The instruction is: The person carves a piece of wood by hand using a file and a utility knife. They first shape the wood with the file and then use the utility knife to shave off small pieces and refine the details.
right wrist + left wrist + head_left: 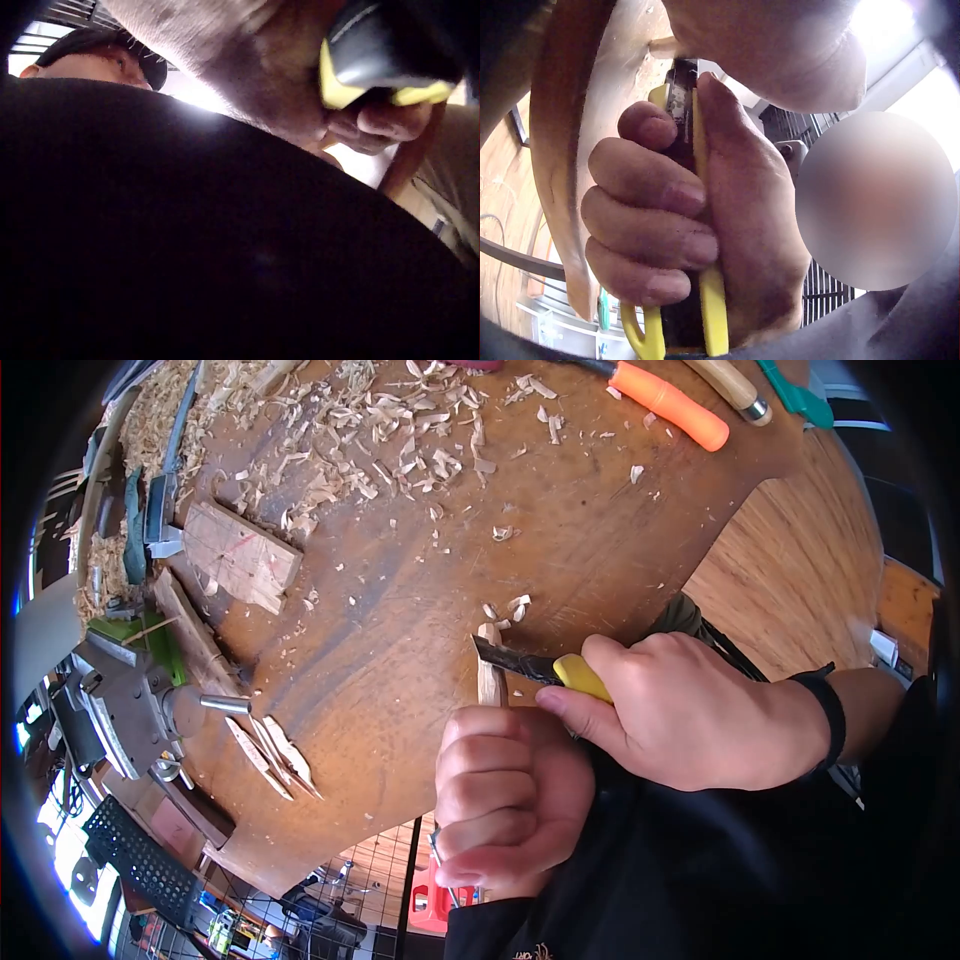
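In the head view, my left hand [510, 790] grips a narrow wooden stick [491, 685] whose upper end sticks out above the fist. My right hand [705, 710] has its fingers curled round the yellow handle [582, 678] of a knife. The dark blade [512, 659] lies across the stick near its top. From the left wrist, the right hand [746, 180] shows wrapped around the yellow and black handle [715, 315], with part of the left hand [772, 45] above. The right wrist view shows the right hand [277, 82] at the handle's black and yellow end [390, 52].
Shavings [400, 450] cover the upper part of the wooden table [380, 690]. A flat board [240, 555], thin wood pieces [275, 755] and a metal vise [120, 700] are at the left. An orange-handled tool [670, 405] lies at the top right, near the table's edge.
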Action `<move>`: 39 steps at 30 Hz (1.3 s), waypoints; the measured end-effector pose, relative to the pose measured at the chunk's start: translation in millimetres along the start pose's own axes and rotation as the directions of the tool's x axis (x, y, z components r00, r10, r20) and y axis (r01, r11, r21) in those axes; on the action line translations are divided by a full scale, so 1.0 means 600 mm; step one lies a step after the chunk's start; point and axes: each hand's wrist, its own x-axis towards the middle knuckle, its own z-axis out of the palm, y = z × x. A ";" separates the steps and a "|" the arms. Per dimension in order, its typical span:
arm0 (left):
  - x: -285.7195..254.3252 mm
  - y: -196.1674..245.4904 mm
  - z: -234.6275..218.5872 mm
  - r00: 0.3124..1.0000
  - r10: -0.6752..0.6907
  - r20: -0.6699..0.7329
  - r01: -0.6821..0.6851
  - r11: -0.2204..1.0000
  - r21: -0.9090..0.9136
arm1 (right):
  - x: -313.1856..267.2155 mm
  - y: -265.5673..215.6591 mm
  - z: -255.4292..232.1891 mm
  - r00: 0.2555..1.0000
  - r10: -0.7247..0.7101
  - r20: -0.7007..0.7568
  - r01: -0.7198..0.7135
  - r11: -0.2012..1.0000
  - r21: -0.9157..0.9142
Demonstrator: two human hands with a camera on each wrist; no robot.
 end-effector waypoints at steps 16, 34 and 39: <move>0.006 0.002 -0.011 0.986 -0.020 0.166 0.023 1.000 -0.019 | 0.006 0.002 -0.025 0.997 -0.018 0.080 0.018 1.000 0.001; 0.017 0.008 -0.020 0.941 -0.027 0.337 0.008 0.998 0.058 | 0.030 0.015 -0.065 0.966 -0.049 0.256 0.078 0.991 -0.105; 0.027 0.012 -0.017 0.894 -0.052 0.445 0.011 0.996 0.093 | 0.037 0.000 -0.095 0.934 -0.002 0.358 0.083 0.974 -0.210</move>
